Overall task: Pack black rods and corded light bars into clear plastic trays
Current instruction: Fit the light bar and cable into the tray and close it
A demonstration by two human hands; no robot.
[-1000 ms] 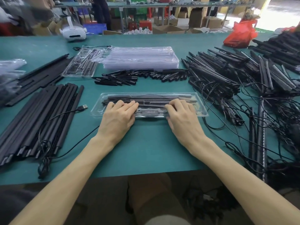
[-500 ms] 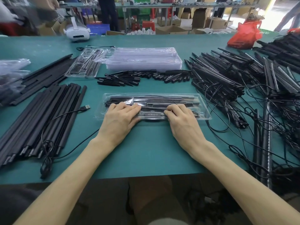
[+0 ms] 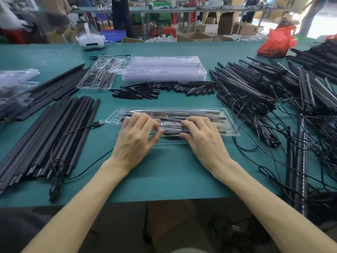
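A clear plastic tray (image 3: 228, 126) lies across the green table in front of me, with black rods and a corded part inside. My left hand (image 3: 136, 141) grips its left half, arched fingers on top and the thumb at the near side. On the right half, my right hand (image 3: 204, 141) holds it the same way. Long black rods (image 3: 54, 136) lie in a pile on the left. Corded light bars (image 3: 255, 92) are heaped on the right. Short black rods (image 3: 145, 91) lie behind the tray.
A stack of empty clear trays (image 3: 164, 70) sits at the back centre, a filled tray (image 3: 98, 75) to its left. A USB cable (image 3: 99, 123) trails over the long rods. A white headset (image 3: 90, 40), a red bag (image 3: 277, 42) and plastic bags (image 3: 14, 79) line the table's far and left edges.
My fingers lay flat on the tray before. Now they are arched, with both thumbs drawn in against its near side. The tray stays in the same spot.
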